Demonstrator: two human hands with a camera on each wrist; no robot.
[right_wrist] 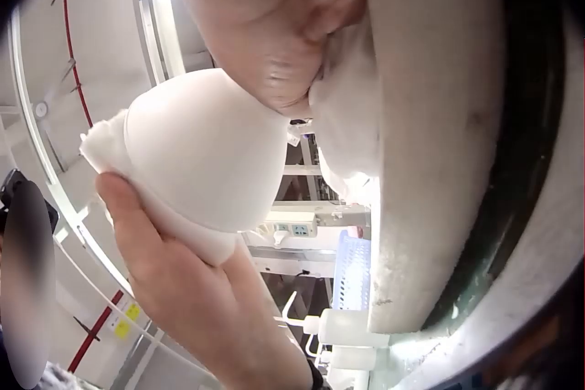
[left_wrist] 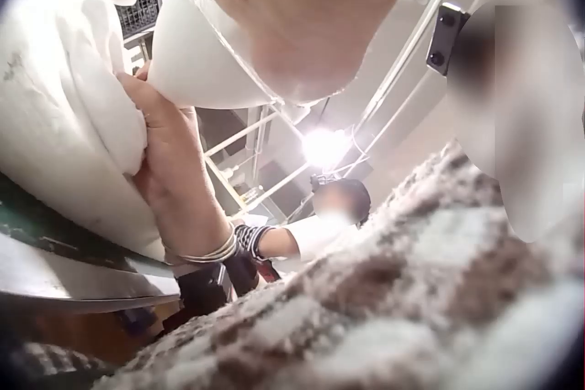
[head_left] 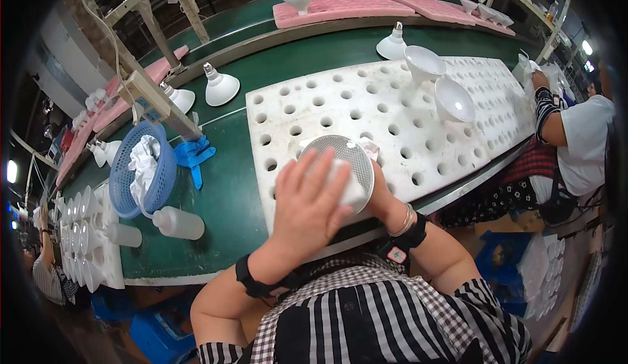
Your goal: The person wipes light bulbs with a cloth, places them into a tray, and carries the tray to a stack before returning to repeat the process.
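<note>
A white reflector bulb [head_left: 366, 161] is tilted with its dotted face toward me, over the near edge of a white foam board [head_left: 301, 112]. My left hand [head_left: 307, 200] lies across that face, its fingers straight and spread, pressing a white cloth [head_left: 354, 190] on it. From behind, my right hand [head_left: 384, 198] grips the bulb by its narrow end. More white cloth [right_wrist: 343, 125] shows by the right hand in the right wrist view. There the left hand [right_wrist: 178, 276] is at the bulb's rim, with cloth bunched beside the thumb. The bulb's base is hidden by the right hand.
Two bulbs [head_left: 454, 100] stand in the board's holes. Others [head_left: 222, 86] sit on the green table [head_left: 222, 141]. At left are a blue basket [head_left: 169, 179] with white cloth, blue gloves [head_left: 194, 156] and white bottles [head_left: 178, 223]. Another person [head_left: 582, 141] works at right.
</note>
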